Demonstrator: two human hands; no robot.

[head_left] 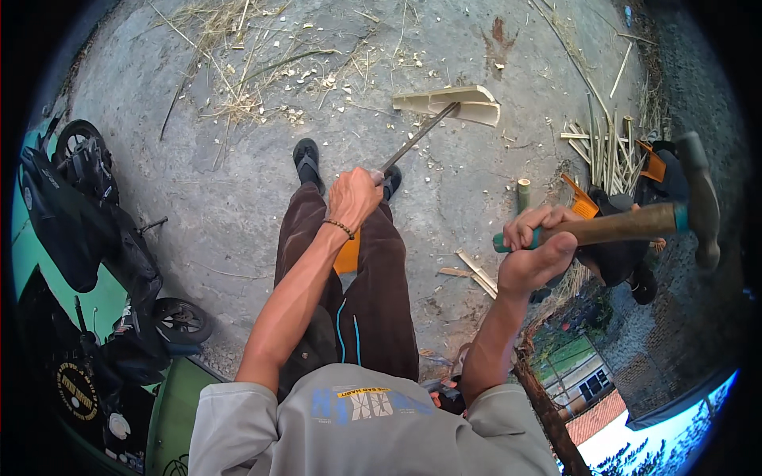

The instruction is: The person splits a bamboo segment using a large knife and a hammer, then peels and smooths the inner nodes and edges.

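Note:
My left hand (354,197), with a beaded bracelet at the wrist, is closed around the near end of a long narrow dark metal blade (419,138). The blade's far end rests at a split bamboo piece (448,101) lying on the ground ahead of my feet, its pale inner side showing. Out to the right, my right hand (536,238) grips a hammer (627,224) by the teal end of its wooden handle. The steel hammer head (700,198) is raised, well apart from the blade and the bamboo.
Wood chips and shavings (230,79) litter the concrete ground (238,182). A motorcycle (103,214) stands at the left. At the right a seated person (623,250) is near a pile of bamboo strips (615,163). A short bamboo stub (523,195) stands beyond my right hand.

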